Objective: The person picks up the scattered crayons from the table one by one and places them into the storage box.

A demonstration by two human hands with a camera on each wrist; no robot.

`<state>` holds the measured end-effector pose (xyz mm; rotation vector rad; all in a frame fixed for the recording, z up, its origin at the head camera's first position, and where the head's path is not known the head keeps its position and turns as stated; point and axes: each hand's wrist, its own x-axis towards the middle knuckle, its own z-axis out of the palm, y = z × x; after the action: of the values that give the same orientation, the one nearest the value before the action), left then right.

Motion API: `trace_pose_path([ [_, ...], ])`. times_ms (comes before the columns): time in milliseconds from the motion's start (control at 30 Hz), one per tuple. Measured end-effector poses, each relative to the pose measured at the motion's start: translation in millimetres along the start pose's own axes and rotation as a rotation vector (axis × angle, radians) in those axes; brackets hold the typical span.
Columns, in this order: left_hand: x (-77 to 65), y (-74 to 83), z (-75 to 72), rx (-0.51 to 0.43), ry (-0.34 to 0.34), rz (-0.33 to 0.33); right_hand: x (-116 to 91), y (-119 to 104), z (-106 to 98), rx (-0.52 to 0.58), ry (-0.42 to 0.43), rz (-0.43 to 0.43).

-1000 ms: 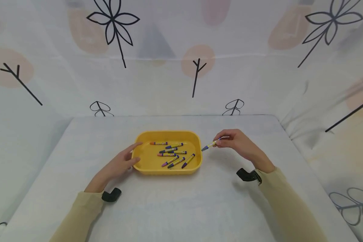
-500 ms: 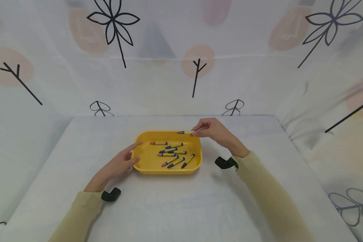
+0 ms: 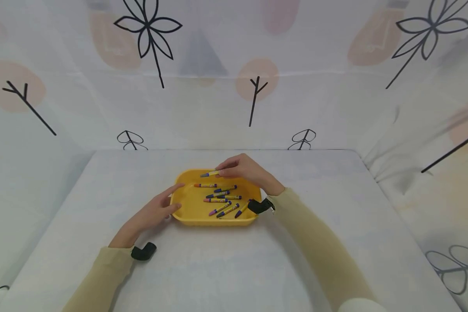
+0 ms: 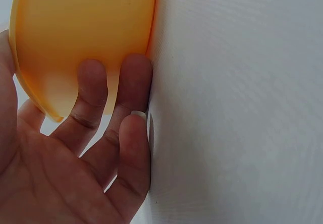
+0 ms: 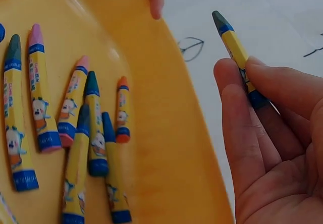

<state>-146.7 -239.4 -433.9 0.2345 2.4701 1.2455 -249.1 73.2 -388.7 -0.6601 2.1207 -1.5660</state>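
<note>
A yellow plastic tray stands on the table with several crayons lying loose in it. My left hand grips its left end: thumb and a finger reach over the rim, and in the left wrist view other fingertips press against the outer wall. Above the tray's far side my right hand pinches a crayon with a dark green tip and yellow wrapper between thumb and fingers. Its tip points left. Below it lie an orange crayon, a pink one and a dark green one.
A white cloth covers the table. Behind it hangs a pale curtain printed with leaves and twigs, which also closes off both sides. Black wrist cameras sit on both wrists, the right one overlapping the tray's right rim in the head view.
My right hand has carried the crayon leftward, from beside the tray's right end to over its far part. The left hand and the tray have stayed in place.
</note>
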Motion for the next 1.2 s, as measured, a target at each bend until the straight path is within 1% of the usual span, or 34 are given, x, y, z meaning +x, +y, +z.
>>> trace_pose_path([
  [67,0.4,-0.9,-0.2,0.001,0.0,0.004,5,2,5,0.039,-0.02,0.006],
  [167,0.6,-1.8,-0.7,-0.002,0.002,0.012,10,5,12,0.054,-0.051,0.017],
  [233,0.9,-2.4,-0.9,-0.001,0.001,0.011,13,8,15,0.031,-0.065,0.025],
  [400,1.8,-2.4,0.3,0.01,-0.003,-0.007,16,17,21,-0.072,-0.098,0.05],
  [600,1.1,-0.6,1.4,0.025,0.006,-0.009,18,21,26,-0.126,-0.148,0.042],
  [667,0.2,0.1,0.9,0.024,0.014,-0.014,18,21,27,-0.149,-0.177,0.034],
  [867,-1.2,0.6,-2.1,0.001,0.004,-0.003,19,20,30,-0.23,-0.286,0.004],
  [1067,0.5,-1.6,-1.7,-0.002,0.001,0.006,20,23,31,-0.265,-0.344,0.013],
  [1200,1.8,-1.8,-0.5,0.0,-0.002,0.006,21,26,31,-0.239,-0.419,0.007],
])
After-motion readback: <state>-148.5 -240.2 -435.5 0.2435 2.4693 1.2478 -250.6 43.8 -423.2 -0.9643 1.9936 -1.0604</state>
